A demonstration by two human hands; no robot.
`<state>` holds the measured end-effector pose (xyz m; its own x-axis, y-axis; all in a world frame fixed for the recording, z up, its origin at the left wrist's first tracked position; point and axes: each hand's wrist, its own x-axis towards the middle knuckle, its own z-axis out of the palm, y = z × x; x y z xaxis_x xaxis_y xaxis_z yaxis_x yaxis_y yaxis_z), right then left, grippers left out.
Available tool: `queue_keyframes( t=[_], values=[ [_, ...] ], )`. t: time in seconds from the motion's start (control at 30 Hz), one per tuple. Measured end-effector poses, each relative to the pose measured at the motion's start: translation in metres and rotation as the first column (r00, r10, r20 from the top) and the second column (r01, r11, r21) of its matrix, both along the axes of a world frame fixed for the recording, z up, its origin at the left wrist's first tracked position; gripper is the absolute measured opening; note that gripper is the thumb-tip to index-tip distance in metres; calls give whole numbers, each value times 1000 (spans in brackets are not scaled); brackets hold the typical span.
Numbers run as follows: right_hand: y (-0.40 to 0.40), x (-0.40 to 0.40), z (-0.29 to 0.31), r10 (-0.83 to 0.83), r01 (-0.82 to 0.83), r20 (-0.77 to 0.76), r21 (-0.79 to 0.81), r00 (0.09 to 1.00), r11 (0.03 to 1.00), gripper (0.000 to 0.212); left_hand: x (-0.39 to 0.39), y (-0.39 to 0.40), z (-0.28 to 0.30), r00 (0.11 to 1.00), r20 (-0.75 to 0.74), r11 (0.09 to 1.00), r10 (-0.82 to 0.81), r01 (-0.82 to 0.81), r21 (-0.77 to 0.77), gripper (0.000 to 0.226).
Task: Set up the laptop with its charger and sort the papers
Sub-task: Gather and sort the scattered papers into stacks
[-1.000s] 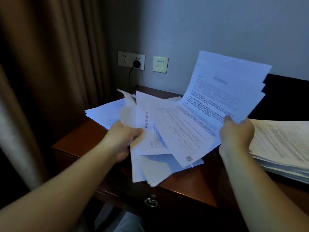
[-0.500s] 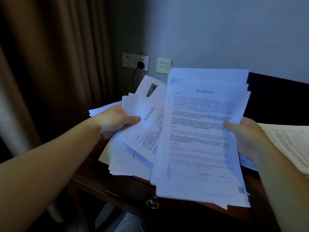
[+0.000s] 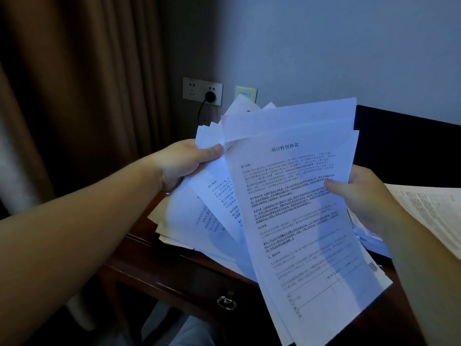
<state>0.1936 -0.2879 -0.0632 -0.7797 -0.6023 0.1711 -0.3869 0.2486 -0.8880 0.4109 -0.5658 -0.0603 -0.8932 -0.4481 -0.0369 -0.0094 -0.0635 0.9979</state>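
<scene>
Left hand (image 3: 183,163) gripping fanned white printed sheets (image 3: 212,196) at frame centre, right hand (image 3: 361,193) pinching front white printed page (image 3: 299,208), dark wooden desk (image 3: 174,275) below

papers (image 3: 294,196): thin white printed paper, matt, smooth, slightly bent
surface (image 3: 174,265): dark reddish wood, polished, faint sheen
drawer pull (image 3: 226,302): metal ring, shiny
curtain (image 3: 74,108): brown cloth, matt, folded
socket plate (image 3: 197,89): pale plastic, smooth
wall (image 3: 324,46): matt, plain painted
</scene>
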Motion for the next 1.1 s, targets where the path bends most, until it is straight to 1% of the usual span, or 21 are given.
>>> queue_keyframes(
  t=[0.07, 0.17, 0.23, 0.3, 0.4, 0.47, 0.53, 0.63, 0.7, 0.77, 0.87, 0.97, 1.03, 1.1],
  values=[
    [-3, 4, -3, -47, 46, -3, -43, 999, 998, 24, 2, -1, 1, 999, 33, 999, -36, 36, 24, 25],
    [-8, 9, -7, -132, 130, -23, -71, 991, 989, 27, 8, -6, 2, 995, -24, 991, -97, 99, 95, 45],
    [-10, 11, -6, -189, 187, -24, -76, 982, 979, 24, 14, -10, 2, 990, -54, 982, -127, 133, 132, 53],
    [-11, 12, -3, -240, 237, -22, -92, 971, 967, 23, 16, -13, 1, 987, -73, 981, -146, 154, 119, 50],
    [-13, 10, 3, -274, 275, 18, -108, 961, 955, 25, 15, -15, -3, 993, -75, 994, -89, 93, 57, 31],
    [-15, 9, 6, -249, 251, 44, -60, 968, 966, 27, 14, -16, -8, 999, -47, 999, -16, 17, 26, 25],
    [-15, 9, 8, -215, 215, 41, -4, 976, 977, 22, 13, -18, -12, 999, -4, 999, 46, -46, -23, 26],
    [-12, 9, 11, -167, 164, 56, 66, 984, 984, 19, 14, -15, -15, 992, 35, 990, 125, -123, -71, 17],
    [-10, 8, 12, -113, 101, 99, 114, 989, 988, 17, 15, -12, -14, 986, 58, 985, 156, -151, -86, 16],
    [-10, 9, 11, -63, 46, 120, 138, 991, 989, 19, 16, -8, -11, 985, 85, 985, 153, -145, -95, 20],
    [-11, 10, 8, -25, 10, 93, 159, 995, 987, 22, 16, -7, -6, 982, 94, 987, 162, -160, -23, 29],
    [-12, 11, 3, -15, 5, 51, 186, 999, 982, 23, 19, -10, -5, 981, 135, 989, 138, -143, 26, 27],
    [-13, 11, -3, 9, -21, 61, 198, 998, 980, 23, 22, -13, -9, 981, 161, 988, 104, -121, 98, 26],
    [-14, 13, -10, 50, -70, 91, 229, 995, 971, 23, 25, -15, -15, 986, 145, 978, 81, -107, 178, 29]
  ],
)
